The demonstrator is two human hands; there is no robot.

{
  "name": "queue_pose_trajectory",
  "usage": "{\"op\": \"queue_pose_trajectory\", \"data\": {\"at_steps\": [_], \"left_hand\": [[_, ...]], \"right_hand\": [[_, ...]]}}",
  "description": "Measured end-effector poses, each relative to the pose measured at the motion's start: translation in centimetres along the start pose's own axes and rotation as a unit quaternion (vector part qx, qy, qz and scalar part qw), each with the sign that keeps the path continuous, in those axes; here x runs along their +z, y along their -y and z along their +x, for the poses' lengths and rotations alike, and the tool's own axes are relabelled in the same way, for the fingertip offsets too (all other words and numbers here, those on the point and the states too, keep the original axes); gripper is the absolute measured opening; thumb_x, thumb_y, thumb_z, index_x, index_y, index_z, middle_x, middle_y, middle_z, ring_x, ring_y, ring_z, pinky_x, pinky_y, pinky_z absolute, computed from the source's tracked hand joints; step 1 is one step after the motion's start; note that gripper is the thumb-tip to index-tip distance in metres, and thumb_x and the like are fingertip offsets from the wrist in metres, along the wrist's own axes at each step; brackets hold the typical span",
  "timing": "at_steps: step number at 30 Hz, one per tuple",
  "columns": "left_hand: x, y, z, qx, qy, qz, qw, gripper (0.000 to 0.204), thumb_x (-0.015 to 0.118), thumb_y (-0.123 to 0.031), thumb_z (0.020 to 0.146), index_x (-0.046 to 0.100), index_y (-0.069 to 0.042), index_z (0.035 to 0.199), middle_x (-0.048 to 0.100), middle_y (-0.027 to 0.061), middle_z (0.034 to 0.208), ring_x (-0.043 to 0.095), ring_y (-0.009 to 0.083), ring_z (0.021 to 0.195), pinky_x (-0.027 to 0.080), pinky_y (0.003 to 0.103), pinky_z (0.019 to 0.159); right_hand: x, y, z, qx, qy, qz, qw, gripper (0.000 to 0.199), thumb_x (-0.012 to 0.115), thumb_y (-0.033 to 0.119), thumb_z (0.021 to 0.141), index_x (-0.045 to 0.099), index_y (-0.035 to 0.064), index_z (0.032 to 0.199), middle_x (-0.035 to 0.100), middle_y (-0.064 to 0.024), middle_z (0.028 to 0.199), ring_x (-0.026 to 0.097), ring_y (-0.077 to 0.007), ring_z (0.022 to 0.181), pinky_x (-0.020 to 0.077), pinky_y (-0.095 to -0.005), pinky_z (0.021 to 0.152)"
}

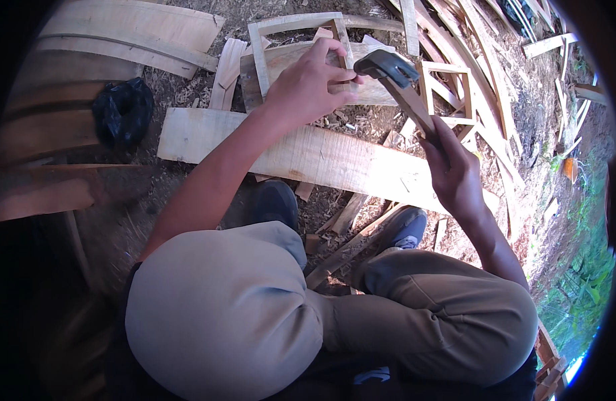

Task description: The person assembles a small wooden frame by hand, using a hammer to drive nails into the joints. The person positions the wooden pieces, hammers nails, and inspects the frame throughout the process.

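Observation:
My right hand (pixel 453 164) is wrapped round the wooden handle of a claw hammer (pixel 409 105). The dark hammer head is raised toward the upper middle, close to the fingertips of my left hand. My left hand (pixel 309 81) reaches over a small wooden frame (pixel 260 57), its fingers spread apart and pointing right. Whether something tiny sits at those fingertips is too small to tell. Below both hands a long pale board (pixel 321 152) lies across the ground in front of my shoes. Another board (pixel 284 60) lies under the frame, partly hidden by my left hand.
A second wooden frame (pixel 467 93) stands right of the hammer. Wide planks (pixel 127 27) lie at the far left, with a black plastic bag (pixel 123 112) nearby. Long strips (pixel 485 60) are piled at the right. Wood shavings and offcuts cover the ground round my shoes (pixel 403 230).

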State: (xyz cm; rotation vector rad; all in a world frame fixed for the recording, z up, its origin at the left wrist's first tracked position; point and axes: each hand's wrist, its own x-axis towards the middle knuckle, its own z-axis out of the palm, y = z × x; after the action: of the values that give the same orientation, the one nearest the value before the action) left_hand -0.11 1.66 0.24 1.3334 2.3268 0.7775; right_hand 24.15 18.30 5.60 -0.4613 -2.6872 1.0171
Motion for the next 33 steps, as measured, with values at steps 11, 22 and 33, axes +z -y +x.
{"op": "queue_pose_trajectory", "data": {"at_steps": [11,22,33], "left_hand": [[0.4,-0.2,0.2,-0.029,0.003,-0.038,0.999,0.024,0.082,-0.029,0.085,0.079,-0.019,0.106,0.049,-0.0032,0.133,0.062,0.0159,0.124,0.056,0.039,0.100],[0.2,-0.1,0.5,-0.002,-0.018,-0.034,0.999,0.026,0.083,-0.031,0.084,0.079,-0.019,0.106,0.050,-0.0039,0.135,0.068,0.0133,0.114,0.057,0.036,0.094],[0.5,0.6,-0.3,-0.004,-0.013,-0.013,1.000,0.053,0.082,-0.026,0.086,0.053,-0.018,0.129,0.069,-0.0022,0.122,0.069,0.0171,0.113,0.056,0.035,0.091]], "right_hand": [[-0.8,0.2,0.3,0.032,0.029,-0.032,0.999,0.044,0.067,0.004,0.097,0.055,-0.0037,0.139,0.075,-0.0237,0.103,0.076,-0.0260,0.092,0.0582,-0.0354,0.076],[-1.9,1.6,1.5,0.036,0.019,-0.025,0.999,0.045,0.070,0.009,0.096,0.056,-0.0012,0.137,0.073,-0.0277,0.102,0.074,-0.0427,0.090,0.0572,-0.0452,0.075],[-1.7,2.6,1.7,0.036,-0.010,-0.010,0.999,0.041,0.067,0.007,0.097,0.057,-0.0025,0.136,0.073,-0.0264,0.099,0.076,-0.0348,0.090,0.0571,-0.0408,0.073]]}}
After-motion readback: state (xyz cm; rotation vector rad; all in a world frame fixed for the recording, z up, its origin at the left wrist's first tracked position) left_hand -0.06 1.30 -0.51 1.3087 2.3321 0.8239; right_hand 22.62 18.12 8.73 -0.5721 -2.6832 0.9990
